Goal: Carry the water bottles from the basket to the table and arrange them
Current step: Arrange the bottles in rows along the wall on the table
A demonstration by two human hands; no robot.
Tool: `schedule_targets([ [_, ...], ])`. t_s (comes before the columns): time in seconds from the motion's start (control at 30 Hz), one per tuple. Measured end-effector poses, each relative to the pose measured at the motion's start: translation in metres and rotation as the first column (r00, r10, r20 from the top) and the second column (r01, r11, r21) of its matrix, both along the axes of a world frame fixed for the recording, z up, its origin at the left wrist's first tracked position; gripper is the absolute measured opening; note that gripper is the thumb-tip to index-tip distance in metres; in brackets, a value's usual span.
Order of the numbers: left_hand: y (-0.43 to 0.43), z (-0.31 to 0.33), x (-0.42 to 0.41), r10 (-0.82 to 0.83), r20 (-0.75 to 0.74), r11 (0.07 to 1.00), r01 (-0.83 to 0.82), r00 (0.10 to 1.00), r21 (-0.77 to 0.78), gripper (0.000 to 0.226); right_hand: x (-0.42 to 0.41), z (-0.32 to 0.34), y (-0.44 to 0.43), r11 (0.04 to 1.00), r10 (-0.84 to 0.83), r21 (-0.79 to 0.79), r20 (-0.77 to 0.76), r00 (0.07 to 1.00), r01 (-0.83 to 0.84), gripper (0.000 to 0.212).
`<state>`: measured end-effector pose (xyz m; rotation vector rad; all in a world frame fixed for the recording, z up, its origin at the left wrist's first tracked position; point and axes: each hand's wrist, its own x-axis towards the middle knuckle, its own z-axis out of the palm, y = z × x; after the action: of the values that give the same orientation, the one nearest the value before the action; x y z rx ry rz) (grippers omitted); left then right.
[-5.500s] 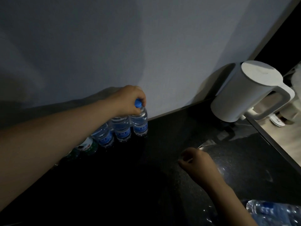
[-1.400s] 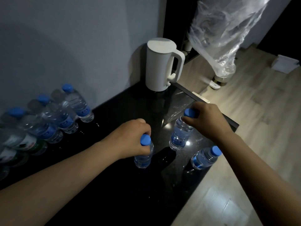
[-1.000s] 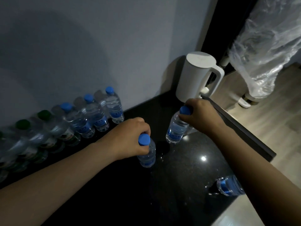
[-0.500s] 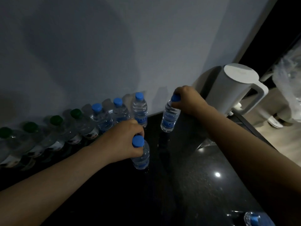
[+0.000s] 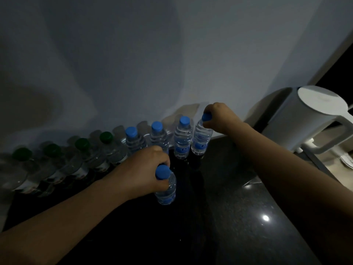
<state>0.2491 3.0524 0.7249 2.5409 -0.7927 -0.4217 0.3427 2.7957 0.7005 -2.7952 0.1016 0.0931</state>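
A row of clear water bottles (image 5: 183, 138) stands along the wall on the black table (image 5: 238, 217), green caps at the left, blue caps at the right. My right hand (image 5: 219, 117) grips the neck of a blue-capped bottle (image 5: 201, 139) at the row's right end, close beside the last bottle. My left hand (image 5: 145, 169) grips the neck of another blue-capped bottle (image 5: 166, 190), upright in front of the row. The basket is out of view.
A white electric kettle (image 5: 309, 117) stands at the back right of the table, near the wall. The table's right edge runs past it, with pale wood floor (image 5: 336, 165) beyond. A grey wall rises behind the bottles.
My right hand has carried its bottle left to the end of the row by the wall. My left hand still holds its bottle in front of the row. The view has turned left.
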Motion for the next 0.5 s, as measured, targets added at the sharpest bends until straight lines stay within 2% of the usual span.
schedule_targets([
  [0.5,-0.0057,-0.0093,0.0117,0.011,-0.011,1.000,-0.011,1.000,-0.008,0.017,0.0065,-0.0040,-0.0042,0.999,0.026,-0.027,-0.017,1.000,-0.026,0.038],
])
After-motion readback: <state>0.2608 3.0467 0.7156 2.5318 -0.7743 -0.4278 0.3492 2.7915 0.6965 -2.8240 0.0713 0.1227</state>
